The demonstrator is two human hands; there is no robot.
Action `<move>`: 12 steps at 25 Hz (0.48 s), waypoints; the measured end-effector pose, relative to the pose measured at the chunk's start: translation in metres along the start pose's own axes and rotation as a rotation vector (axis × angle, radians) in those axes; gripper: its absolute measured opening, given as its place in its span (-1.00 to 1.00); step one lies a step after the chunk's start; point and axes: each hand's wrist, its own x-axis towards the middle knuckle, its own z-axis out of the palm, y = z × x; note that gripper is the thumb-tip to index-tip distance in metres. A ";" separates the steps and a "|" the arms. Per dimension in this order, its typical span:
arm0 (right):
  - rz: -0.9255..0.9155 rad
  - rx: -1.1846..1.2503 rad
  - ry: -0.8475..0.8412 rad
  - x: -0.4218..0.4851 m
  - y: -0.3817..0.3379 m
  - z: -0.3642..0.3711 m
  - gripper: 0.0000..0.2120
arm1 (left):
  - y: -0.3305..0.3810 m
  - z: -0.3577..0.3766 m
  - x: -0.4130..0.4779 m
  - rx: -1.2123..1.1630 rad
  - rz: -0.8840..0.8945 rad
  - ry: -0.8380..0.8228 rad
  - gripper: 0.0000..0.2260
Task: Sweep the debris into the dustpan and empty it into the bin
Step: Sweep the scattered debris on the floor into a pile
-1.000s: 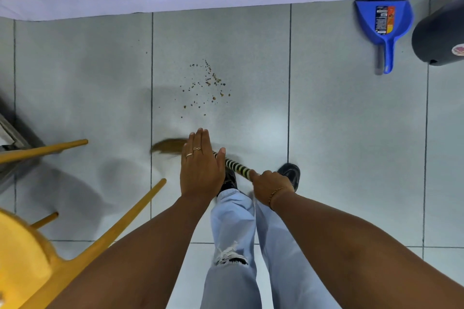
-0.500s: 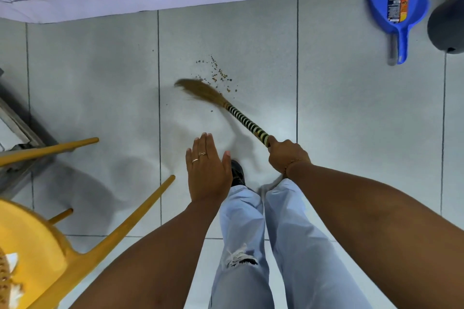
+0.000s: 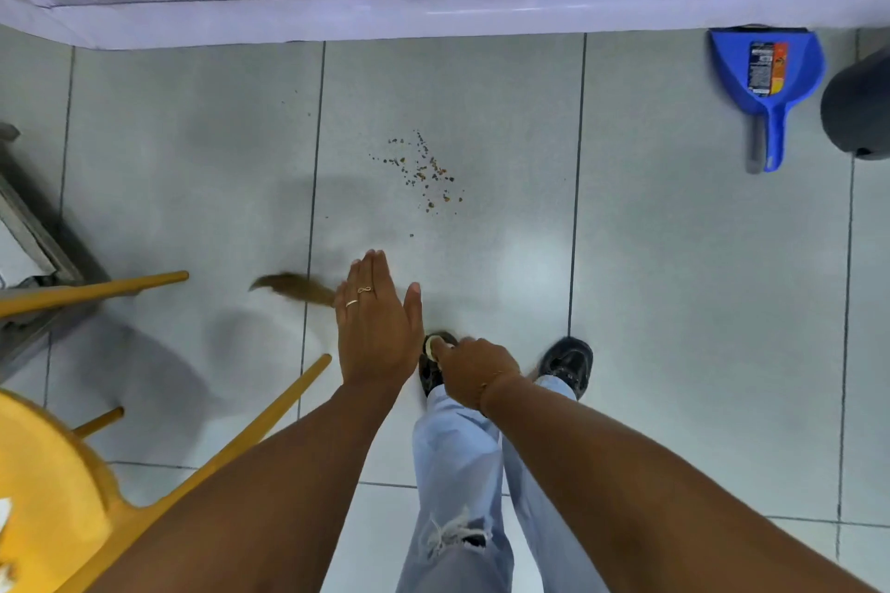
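Head view: both forearms reach forward and down.
Left hand (image 3: 378,332): flat, fingers straight together, empty.
Right hand (image 3: 474,371): fisted around broom (image 3: 296,289) handle, bristles blurred leftward.

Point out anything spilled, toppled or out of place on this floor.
Brown crumbs lie scattered on the grey tile, with a few strays further left. A yellow chair lies tipped at lower left, legs in the air. The blue dustpan sits far right, well away from the crumbs.

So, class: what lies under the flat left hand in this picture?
Under the open left hand runs the broom: its brown bristles stick out to the left, and the right hand grips the handle end. The handle's middle stretch is covered by the hand.
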 end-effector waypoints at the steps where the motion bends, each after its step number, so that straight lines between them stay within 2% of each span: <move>1: 0.039 0.010 -0.006 0.011 -0.007 -0.004 -0.62 | -0.004 0.000 0.002 -0.007 -0.010 0.001 -0.50; 4: 0.177 0.122 0.038 0.041 -0.023 -0.024 -0.64 | -0.014 0.000 0.004 -0.015 -0.031 0.007 -0.47; 9: 0.428 0.480 0.074 0.068 -0.026 -0.049 -0.66 | -0.027 -0.011 0.012 -0.027 -0.064 -0.008 -0.51; 12: 0.491 0.535 0.061 0.047 -0.021 -0.046 -0.65 | -0.033 -0.025 0.014 -0.021 -0.059 0.027 -0.50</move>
